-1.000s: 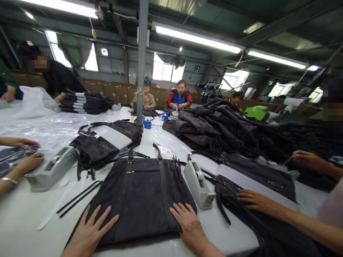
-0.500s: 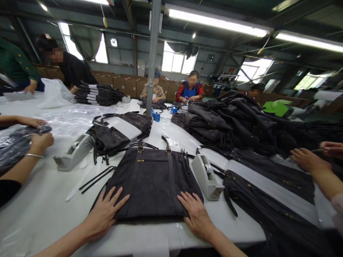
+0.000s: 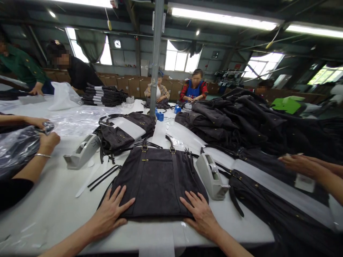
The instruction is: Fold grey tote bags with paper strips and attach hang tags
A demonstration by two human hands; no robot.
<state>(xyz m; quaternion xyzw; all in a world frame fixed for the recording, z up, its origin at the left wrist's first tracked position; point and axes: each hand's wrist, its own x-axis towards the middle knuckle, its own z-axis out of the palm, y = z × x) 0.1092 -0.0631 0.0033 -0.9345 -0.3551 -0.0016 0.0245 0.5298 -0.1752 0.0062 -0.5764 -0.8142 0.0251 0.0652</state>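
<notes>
A dark grey bag (image 3: 157, 182) lies flat on the white table (image 3: 61, 200) in front of me, its straps and zip towards the far side. My left hand (image 3: 109, 212) rests on its lower left corner, fingers spread. On the lower right corner lies my right hand (image 3: 200, 214), its fingers also apart. Neither hand grips anything. One tape dispenser (image 3: 213, 176) stands just right of the bag, and another (image 3: 83, 151) stands to its left. Thin black straps (image 3: 104, 176) lie beside the bag's left edge.
Behind is another bag (image 3: 120, 132) with a white paper band. A large heap of dark bags (image 3: 241, 121) fills the right. A person's hands (image 3: 49, 137) hold plastic at left; another's hands (image 3: 305, 166) are over bags at right. A metal pole (image 3: 157, 60) rises ahead.
The view has shifted slightly, moving the scene rightwards. My hands stay spread on the bag. The other person's hands at right have come together, and a white tag now shows below them.
</notes>
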